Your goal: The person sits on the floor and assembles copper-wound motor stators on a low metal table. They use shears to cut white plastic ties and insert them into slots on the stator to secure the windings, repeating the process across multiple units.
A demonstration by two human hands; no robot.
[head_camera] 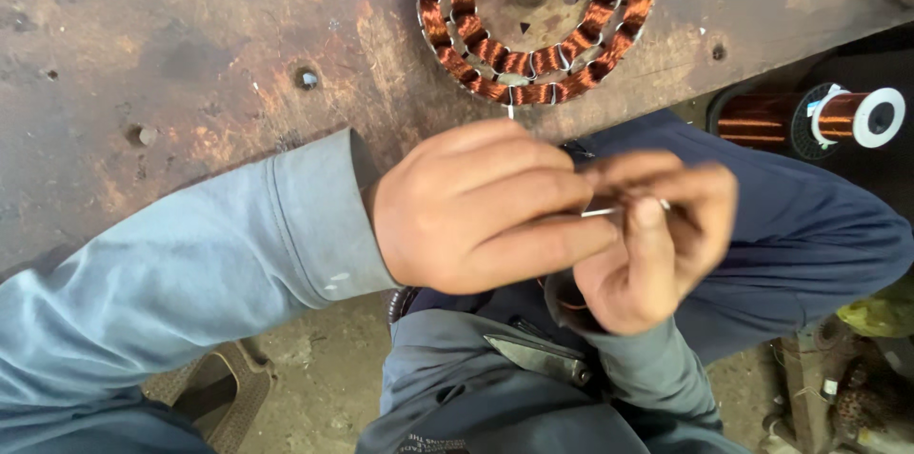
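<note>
My left hand (481, 208) and my right hand (652, 245) meet just below the edge of a rusty metal table (190, 64). Between their fingertips they pinch a thin pale sleeve or wire end (602, 213). A thin wire runs up from the hands toward a round stator (538, 16) wound with copper coils, which lies on the table right above them. Both arms wear grey-blue sleeves. A folding knife or metal tool (538, 359) lies on my lap under the hands.
A spool of copper wire (819, 118) with a white end sits at the right, beside my blue-clad knee. A sandal (224, 397) rests on the dirt floor at lower left. Clutter sits at the lower right corner.
</note>
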